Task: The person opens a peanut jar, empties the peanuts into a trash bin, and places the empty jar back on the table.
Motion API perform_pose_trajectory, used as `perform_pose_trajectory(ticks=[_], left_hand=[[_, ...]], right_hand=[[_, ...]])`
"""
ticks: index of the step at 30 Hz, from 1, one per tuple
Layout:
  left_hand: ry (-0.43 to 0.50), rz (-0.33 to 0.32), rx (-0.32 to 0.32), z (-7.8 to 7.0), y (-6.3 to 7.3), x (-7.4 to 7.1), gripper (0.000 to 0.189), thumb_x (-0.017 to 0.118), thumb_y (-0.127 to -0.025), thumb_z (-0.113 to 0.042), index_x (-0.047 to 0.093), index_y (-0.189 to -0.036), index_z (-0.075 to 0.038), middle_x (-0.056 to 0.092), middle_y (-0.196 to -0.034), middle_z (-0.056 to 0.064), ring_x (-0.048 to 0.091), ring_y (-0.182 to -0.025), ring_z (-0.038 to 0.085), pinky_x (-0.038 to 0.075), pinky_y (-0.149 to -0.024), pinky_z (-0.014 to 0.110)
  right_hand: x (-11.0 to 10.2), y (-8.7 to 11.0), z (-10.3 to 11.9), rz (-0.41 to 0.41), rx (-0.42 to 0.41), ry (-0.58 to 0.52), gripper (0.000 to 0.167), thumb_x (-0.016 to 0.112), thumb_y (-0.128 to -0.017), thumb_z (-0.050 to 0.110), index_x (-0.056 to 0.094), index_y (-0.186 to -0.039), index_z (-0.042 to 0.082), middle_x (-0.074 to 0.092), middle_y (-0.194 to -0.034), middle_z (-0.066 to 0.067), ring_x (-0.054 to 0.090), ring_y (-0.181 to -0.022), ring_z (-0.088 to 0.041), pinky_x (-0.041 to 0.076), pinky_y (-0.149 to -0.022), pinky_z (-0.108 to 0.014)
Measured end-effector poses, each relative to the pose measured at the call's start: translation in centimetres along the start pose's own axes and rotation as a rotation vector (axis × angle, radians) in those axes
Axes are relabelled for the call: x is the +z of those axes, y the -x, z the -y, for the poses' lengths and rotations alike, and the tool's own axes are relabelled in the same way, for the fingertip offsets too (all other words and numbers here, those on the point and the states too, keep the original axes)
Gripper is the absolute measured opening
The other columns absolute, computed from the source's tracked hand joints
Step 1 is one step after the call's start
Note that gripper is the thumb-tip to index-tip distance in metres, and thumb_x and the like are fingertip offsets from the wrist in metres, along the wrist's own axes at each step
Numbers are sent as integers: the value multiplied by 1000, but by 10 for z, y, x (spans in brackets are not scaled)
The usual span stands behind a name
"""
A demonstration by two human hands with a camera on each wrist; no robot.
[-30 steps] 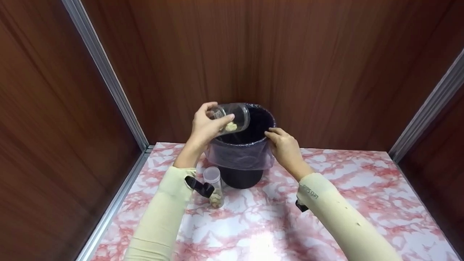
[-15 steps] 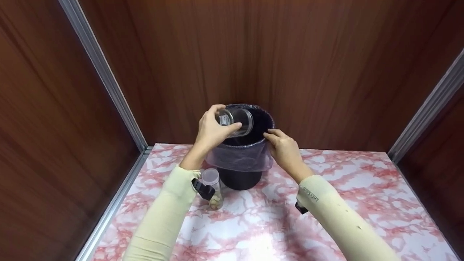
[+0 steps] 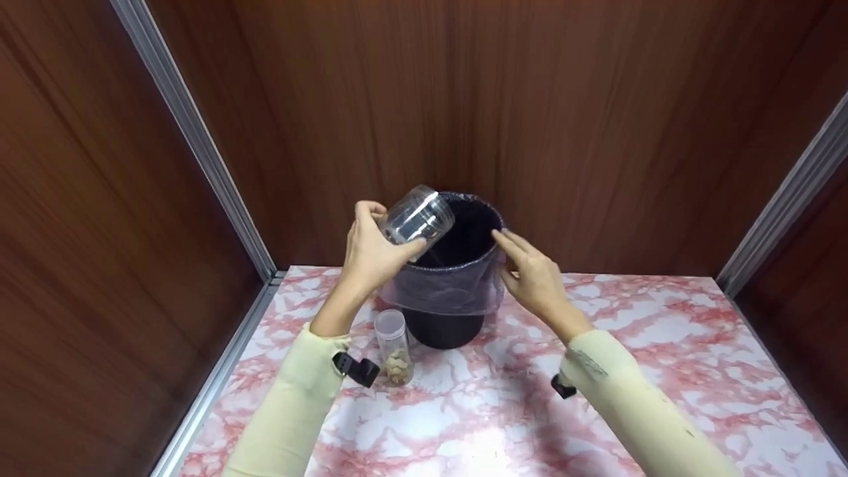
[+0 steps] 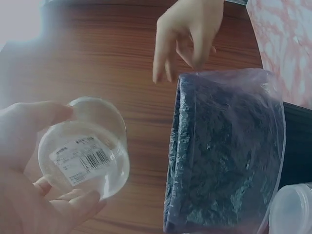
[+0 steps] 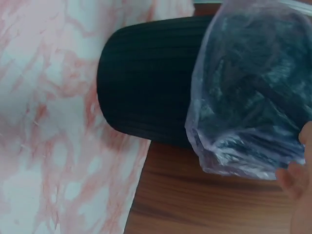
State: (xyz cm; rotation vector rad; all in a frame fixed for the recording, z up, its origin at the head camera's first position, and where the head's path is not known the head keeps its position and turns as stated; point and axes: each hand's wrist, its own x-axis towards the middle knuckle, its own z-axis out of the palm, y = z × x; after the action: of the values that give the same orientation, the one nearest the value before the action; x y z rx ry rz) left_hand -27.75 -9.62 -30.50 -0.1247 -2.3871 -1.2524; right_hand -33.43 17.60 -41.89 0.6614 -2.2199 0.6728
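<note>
My left hand grips a clear plastic jar, tilted over the left side of a black trash bin. A barcode label shows on the jar's base in the left wrist view. No pale pieces are visible inside the jar. A translucent purple trash bag lines the bin and folds down over its rim. My right hand is at the bin's right rim with its fingers fairly straight, fingertips right by the bag's edge. In the right wrist view only part of that hand appears.
A second clear container with a whitish lid and pale chunks in its bottom stands just left of the bin. The red-and-white marbled table meets a brown wood-grain wall right behind the bin.
The pale pieces seen in the jar a second ago no longer show there. My left hand has turned the jar to a different tilt. My right hand's fingers have straightened from their pinch at the rim.
</note>
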Motion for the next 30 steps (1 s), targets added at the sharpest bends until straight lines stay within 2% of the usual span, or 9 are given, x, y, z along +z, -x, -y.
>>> perform_pose_trajectory(ticks=[4, 10, 13, 17, 19, 26, 30], left_hand=[[-24, 33, -22, 1, 4, 0, 86, 84, -61, -29, 45, -134, -6, 49, -118, 9, 48, -107, 21, 43, -91, 32], [-20, -48, 9, 4, 11, -1, 84, 87, -59, -37, 56, -130, -7, 58, -114, 9, 53, -106, 21, 45, -90, 34], [-26, -76, 17, 7, 16, 1, 82, 87, -59, -40, 57, -128, -6, 63, -111, 8, 57, -104, 22, 46, -89, 35], [-35, -74, 16, 12, 24, 5, 82, 88, -58, -40, 57, -125, -4, 66, -108, 9, 60, -100, 21, 48, -86, 33], [-31, -63, 7, 14, 29, 8, 83, 89, -58, -40, 56, -125, -3, 66, -106, 8, 61, -98, 19, 49, -84, 32], [-1, -8, 5, 19, 57, 18, 82, 89, -57, -37, 52, -123, -6, 64, -105, 6, 60, -95, 19, 50, -82, 32], [-20, 17, 14, 28, 79, 26, 88, 90, -56, -37, 49, -129, -9, 62, -112, 7, 59, -101, 21, 50, -86, 36]], right_hand=[[-21, 11, -5, -59, 74, -81, 59, 72, -81, 2, 58, -136, 14, 56, -135, -7, 66, -82, -21, 54, -60, -37], [-51, 28, -11, -130, 116, -233, 54, 73, -79, -7, 61, -131, 6, 59, -121, -14, 65, -87, -21, 54, -57, -21], [-65, 39, -14, -142, 161, -263, 54, 72, -78, -10, 62, -129, 4, 60, -118, -15, 65, -86, -24, 52, -58, -15], [-84, 52, -14, -158, 230, -262, 51, 71, -78, -11, 62, -126, 3, 61, -116, -15, 66, -84, -29, 51, -59, -12], [-93, 59, -11, -151, 264, -256, 50, 71, -78, -10, 62, -126, 3, 61, -115, -13, 66, -82, -27, 50, -61, -12], [-114, 85, 4, -49, 366, -286, 42, 71, -83, -3, 63, -124, 3, 63, -117, -9, 64, -83, -6, 51, -65, -13], [-117, 101, 12, 22, 408, -328, 35, 71, -86, 0, 64, -121, 2, 66, -113, -12, 65, -83, -7, 52, -67, -15]])
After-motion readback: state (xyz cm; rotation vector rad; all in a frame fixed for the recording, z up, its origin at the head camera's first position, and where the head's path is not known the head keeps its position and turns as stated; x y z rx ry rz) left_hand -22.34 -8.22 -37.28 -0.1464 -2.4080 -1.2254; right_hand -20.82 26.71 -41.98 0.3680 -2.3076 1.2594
